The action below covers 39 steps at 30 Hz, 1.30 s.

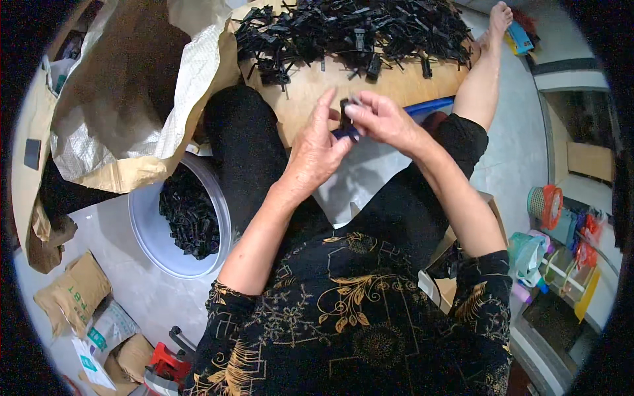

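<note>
We hold a small black part pinched between the thumb and fingers of our right hand; our left hand has its fingers partly spread around the part's left side, and we cannot tell whether they grip it. Just beyond our fingertips, a wide loose heap of black parts covers much of a wooden tabletop, so plenty seems left. Farther off, lower left of our fingers, a white tub holds many black pieces, perhaps those already done.
</note>
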Motion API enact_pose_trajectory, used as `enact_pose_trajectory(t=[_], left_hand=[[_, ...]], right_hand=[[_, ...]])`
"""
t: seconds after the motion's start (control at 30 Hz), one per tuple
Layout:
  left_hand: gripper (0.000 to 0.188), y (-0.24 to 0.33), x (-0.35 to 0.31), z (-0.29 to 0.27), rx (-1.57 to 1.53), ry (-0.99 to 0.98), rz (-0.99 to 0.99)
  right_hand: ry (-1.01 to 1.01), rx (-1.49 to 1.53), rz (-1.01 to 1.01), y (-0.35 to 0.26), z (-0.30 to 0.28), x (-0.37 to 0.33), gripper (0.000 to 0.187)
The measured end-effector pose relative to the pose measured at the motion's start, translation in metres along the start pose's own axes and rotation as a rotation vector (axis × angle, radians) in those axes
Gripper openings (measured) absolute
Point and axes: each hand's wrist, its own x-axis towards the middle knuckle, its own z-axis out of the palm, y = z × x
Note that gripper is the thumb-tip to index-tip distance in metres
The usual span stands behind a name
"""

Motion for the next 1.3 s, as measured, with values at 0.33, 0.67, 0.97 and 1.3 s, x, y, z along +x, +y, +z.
enact_pose_trajectory(t=[0.33,0.67,0.97,1.3], left_hand=[[0.059,-0.002,-0.024,0.020,-0.198,-0.186,-0.081],[0.047,-0.012,-0.026,0.029,-0.553,-0.211,-0.226],[0.037,-0.013,-0.021,0.024,-0.645,-0.111,-0.479],[0.032,-0.019,-0.012,0.032,-0.459,-0.067,-0.461]], right_hand=[[-0.016,0.112,0.027,0.023,0.013,-0.043,0.020],[-0.060,0.139,0.170,0.025,0.012,-0.041,0.020],[0.100,0.033,0.085,0.033,0.026,-0.041,0.028],[0.052,-0.204,0.038,0.030,0.025,-0.030,0.020]])
